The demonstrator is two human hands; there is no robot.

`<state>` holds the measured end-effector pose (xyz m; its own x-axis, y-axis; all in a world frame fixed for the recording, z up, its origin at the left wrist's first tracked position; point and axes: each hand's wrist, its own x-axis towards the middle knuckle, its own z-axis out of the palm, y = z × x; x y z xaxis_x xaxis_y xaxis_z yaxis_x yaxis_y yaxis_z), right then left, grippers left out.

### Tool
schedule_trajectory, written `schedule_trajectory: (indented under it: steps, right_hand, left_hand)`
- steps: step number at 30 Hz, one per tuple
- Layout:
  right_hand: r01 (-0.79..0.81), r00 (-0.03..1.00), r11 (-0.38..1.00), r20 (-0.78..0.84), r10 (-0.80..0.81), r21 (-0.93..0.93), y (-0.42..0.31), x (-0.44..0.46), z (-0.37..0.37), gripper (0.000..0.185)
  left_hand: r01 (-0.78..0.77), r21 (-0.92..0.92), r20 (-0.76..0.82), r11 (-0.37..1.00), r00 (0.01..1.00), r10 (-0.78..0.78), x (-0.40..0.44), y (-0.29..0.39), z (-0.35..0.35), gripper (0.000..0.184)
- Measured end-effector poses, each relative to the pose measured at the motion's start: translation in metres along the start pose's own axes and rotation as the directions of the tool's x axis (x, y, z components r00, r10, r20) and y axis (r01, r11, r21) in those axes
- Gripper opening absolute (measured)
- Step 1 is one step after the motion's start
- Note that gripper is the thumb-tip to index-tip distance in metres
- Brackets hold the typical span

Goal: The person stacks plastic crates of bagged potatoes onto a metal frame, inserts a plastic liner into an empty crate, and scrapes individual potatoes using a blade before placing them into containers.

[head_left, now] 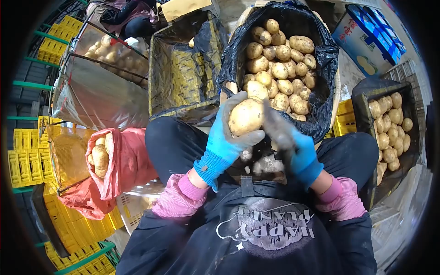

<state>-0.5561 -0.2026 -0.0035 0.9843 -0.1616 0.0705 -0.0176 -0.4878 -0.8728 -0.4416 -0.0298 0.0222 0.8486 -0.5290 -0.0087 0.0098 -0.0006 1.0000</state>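
Observation:
A large pale-yellow potato [246, 117] rests in my left hand [219, 140], which wears a blue glove with a grey palm and has its fingers curled round the potato. Close by on the right is my right hand [298, 151], gloved the same way. Its fingers are smeared by motion, so their pose and anything in them cannot be made out. Just beyond both hands stands a basket lined with black plastic [327, 59], full of loose potatoes [280, 70].
To the left of the basket is a yellow-lined crate [176, 75] with a small potato inside. A red mesh sack [130, 156] of potatoes stands by my left knee. On the right are a black-lined crate of potatoes [389, 128] and a printed carton [362, 41]. A person [130, 16] sits at upper left.

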Motion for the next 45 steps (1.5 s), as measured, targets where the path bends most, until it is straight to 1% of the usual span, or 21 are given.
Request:
schedule_trajectory:
  steps: [2,4,6,7,11,12,14,15,18,19,20,22,26,27,28,30,37,39,40,42,45]
  right_hand:
    - [-0.291,0.953,0.778,0.098,0.287,0.557,-0.001,0.009,-0.009,0.053]
    - [-0.345,0.936,0.865,0.205,0.287,0.365,-0.018,0.014,-0.023,0.066]
    - [-0.393,0.920,0.499,0.321,0.226,0.772,-0.039,0.020,-0.017,0.073]
    - [-0.476,0.871,0.266,0.407,0.275,0.838,-0.031,0.015,-0.007,0.068]
    - [-0.385,0.919,0.261,0.341,0.199,0.885,-0.037,0.005,0.002,0.078]
    - [-0.385,0.919,0.261,0.343,0.193,0.886,-0.038,0.005,0.002,0.078]
    - [-0.330,0.937,0.358,0.257,0.236,0.874,-0.040,0.006,0.002,0.079]
    - [-0.323,0.940,0.360,0.252,0.231,0.875,-0.041,0.007,0.003,0.079]
    - [-0.142,0.959,0.436,0.014,0.284,0.889,-0.044,0.006,0.004,0.071]
    - [-0.075,0.963,0.494,-0.065,0.260,0.866,-0.043,0.007,0.002,0.066]
    - [-0.010,0.962,0.547,-0.142,0.234,0.837,-0.041,0.007,0.001,0.061]
    - [-0.038,0.951,0.547,-0.137,0.276,0.836,-0.025,0.003,-0.003,0.055]
    - [-0.134,0.873,0.526,-0.152,0.464,0.840,-0.035,0.005,-0.009,0.033]
    - [-0.129,0.906,0.623,-0.163,0.390,0.771,-0.028,0.005,-0.011,0.023]
    - [-0.126,0.906,0.623,-0.167,0.390,0.772,-0.027,0.007,-0.011,0.023]
    - [-0.033,0.912,0.509,-0.182,0.367,0.860,-0.027,0.009,-0.011,0.024]
    - [-0.179,0.906,0.546,-0.080,0.417,0.819,-0.028,0.005,-0.024,0.037]
    - [-0.155,0.965,0.293,0.082,0.249,0.943,-0.017,0.005,-0.023,0.057]
    - [-0.156,0.965,0.293,0.082,0.250,0.943,-0.021,0.006,-0.020,0.057]
    - [-0.025,0.982,0.514,-0.074,0.173,0.858,-0.035,0.010,-0.011,0.074]
    - [-0.065,0.985,0.410,-0.007,0.173,0.910,-0.032,0.011,-0.012,0.078]
  left_hand:
    - [-0.063,0.201,0.018,0.978,0.998,0.061,0.001,-0.001,-0.004,0.098]
    - [-0.131,0.386,0.058,0.913,0.991,0.118,0.000,-0.003,-0.004,0.100]
    - [-0.163,0.399,0.153,0.903,0.982,0.110,-0.002,-0.002,-0.001,0.102]
    - [-0.320,0.515,0.186,0.795,0.947,0.261,-0.004,0.011,0.005,0.081]
    - [-0.398,0.185,0.125,0.899,0.916,0.380,-0.011,-0.002,0.002,0.049]
    - [-0.400,0.189,0.124,0.897,0.916,0.383,-0.010,0.000,0.005,0.049]
    - [-0.138,-0.206,0.045,0.969,0.988,0.150,-0.008,0.005,0.011,0.053]
    - [-0.081,-0.238,0.045,0.968,0.995,0.094,-0.008,0.009,0.012,0.058]
    - [-0.136,-0.390,-0.119,0.911,0.988,0.097,-0.006,-0.008,0.030,0.063]
    - [-0.288,-0.104,-0.049,0.952,0.958,0.284,-0.004,-0.018,0.026,0.068]
    - [-0.290,-0.106,-0.041,0.951,0.957,0.287,-0.010,-0.025,0.021,0.068]
    - [0.290,-0.321,0.277,0.902,0.939,-0.203,-0.022,-0.004,0.020,0.068]
    - [0.230,-0.388,0.268,0.892,0.955,-0.130,-0.021,-0.013,0.023,0.076]
    - [0.440,-0.374,0.496,0.816,0.839,-0.225,-0.019,-0.007,0.006,0.081]
    - [0.440,-0.372,0.499,0.818,0.837,-0.224,-0.019,-0.007,0.010,0.081]
    - [0.178,-0.367,0.292,0.913,0.954,-0.068,-0.020,-0.005,0.021,0.081]
    - [0.029,-0.458,0.162,0.889,0.986,0.051,-0.017,0.004,0.023,0.088]
    - [0.013,-0.431,0.169,0.902,0.983,0.066,-0.017,-0.001,0.021,0.089]
    - [0.015,-0.432,0.169,0.902,0.983,0.065,-0.017,-0.004,0.021,0.089]
    - [-0.086,-0.298,0.199,0.951,0.968,0.150,-0.015,-0.008,0.020,0.090]
    - [-0.205,-0.088,0.191,0.975,0.957,0.219,-0.012,-0.002,0.019,0.095]
